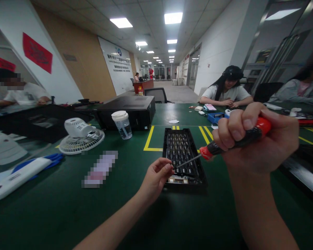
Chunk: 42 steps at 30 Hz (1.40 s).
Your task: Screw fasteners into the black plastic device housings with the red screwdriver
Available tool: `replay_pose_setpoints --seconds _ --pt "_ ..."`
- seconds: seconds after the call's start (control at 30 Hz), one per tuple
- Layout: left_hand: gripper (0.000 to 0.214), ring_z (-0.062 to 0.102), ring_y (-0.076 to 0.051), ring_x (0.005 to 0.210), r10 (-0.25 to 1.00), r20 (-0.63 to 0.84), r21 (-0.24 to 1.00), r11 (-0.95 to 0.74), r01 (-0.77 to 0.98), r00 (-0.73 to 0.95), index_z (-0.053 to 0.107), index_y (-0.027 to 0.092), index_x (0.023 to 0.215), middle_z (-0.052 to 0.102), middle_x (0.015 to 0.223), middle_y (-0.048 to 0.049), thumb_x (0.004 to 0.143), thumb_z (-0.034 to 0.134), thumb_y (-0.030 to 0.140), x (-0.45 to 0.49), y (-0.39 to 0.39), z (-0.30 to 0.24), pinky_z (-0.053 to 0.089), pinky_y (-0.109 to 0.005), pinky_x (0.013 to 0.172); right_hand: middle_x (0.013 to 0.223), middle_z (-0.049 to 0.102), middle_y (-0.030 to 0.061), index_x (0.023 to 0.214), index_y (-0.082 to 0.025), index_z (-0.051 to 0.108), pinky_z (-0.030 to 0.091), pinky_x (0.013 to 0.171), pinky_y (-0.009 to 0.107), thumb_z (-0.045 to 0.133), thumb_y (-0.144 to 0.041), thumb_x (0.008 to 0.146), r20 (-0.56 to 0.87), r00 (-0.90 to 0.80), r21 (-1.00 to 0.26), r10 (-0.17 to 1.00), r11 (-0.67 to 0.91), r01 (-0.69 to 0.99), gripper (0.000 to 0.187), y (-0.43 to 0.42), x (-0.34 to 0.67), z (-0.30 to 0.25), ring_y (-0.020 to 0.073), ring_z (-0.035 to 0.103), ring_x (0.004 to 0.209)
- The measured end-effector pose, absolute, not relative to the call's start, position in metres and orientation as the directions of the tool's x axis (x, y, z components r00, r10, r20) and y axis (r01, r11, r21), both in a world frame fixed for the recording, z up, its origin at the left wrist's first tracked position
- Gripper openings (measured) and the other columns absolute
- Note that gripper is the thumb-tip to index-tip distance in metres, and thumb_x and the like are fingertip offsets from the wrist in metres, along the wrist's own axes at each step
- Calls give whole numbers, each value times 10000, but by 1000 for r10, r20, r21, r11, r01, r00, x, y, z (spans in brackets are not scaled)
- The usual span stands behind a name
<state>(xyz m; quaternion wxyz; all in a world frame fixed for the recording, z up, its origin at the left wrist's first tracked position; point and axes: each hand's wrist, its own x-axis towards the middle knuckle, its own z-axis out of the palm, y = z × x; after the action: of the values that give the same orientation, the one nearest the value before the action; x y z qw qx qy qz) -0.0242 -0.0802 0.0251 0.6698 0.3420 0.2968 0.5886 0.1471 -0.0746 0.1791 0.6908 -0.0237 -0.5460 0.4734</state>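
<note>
My right hand (255, 139) is wrapped round the red and black handle of a screwdriver (219, 144), raised at the right. The thin metal shaft slopes down to the left, over a black rectangular casing (182, 152) lying on the table. Rows of shiny rounded shapes fill the casing, and a pale metallic part (177, 179) sits at its near end. At the casing's left side, my left hand (158, 177) has thumb and forefinger pinched together right at the screwdriver's tip. Whatever is between those fingertips is too small to make out.
A lidded plastic cup (122, 126) stands before a large black box (130, 106). To the left are a white fan (80, 137) and a white device (21, 177) with a blue cord. A blue tray (216, 117) lies near a person (228, 88) seated opposite.
</note>
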Motion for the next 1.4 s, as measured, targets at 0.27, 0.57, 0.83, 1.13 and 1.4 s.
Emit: replay_pose_setpoints --seconds 0.27,0.57,0.83,1.13,1.4 --pt "151 570 -74 723 995 4 815 56 -577 102 628 148 699 624 828 0 613 736 208 -24 -79 24 461 -200 711 423 390 3 517 -157 484 280 291 244 253 -226 756 745 -12 -524 667 575 -628 339 -75 146 179 122 382 323" --pt "170 588 -83 668 997 -8 794 49 -605 71 611 153 704 616 665 20 610 739 215 -22 -79 22 490 -227 709 423 383 -1 514 -158 478 272 303 239 223 -224 768 743 29 -508 669 591 -627 366 -77 146 178 113 378 322" --pt "131 589 -88 667 994 -56 762 100 -640 89 551 147 755 600 672 16 696 662 183 -18 -82 30 499 -237 682 427 373 -3 516 -168 463 277 300 243 186 -207 794 744 49 -529 666 632 -566 395 -82 142 179 116 380 328" --pt "170 593 -85 675 977 -83 700 199 -686 198 521 155 779 618 686 5 699 664 200 -22 -82 30 481 -240 716 413 355 -5 511 -170 459 271 303 241 182 -208 803 751 96 -507 653 664 -550 404 -88 144 182 106 367 316" --pt "219 577 -80 660 975 -67 701 196 -686 210 528 161 773 602 667 18 662 702 233 -23 -80 32 474 -235 708 414 364 -4 512 -164 465 271 305 248 216 -215 805 762 97 -499 640 676 -543 388 -89 146 183 107 369 318"
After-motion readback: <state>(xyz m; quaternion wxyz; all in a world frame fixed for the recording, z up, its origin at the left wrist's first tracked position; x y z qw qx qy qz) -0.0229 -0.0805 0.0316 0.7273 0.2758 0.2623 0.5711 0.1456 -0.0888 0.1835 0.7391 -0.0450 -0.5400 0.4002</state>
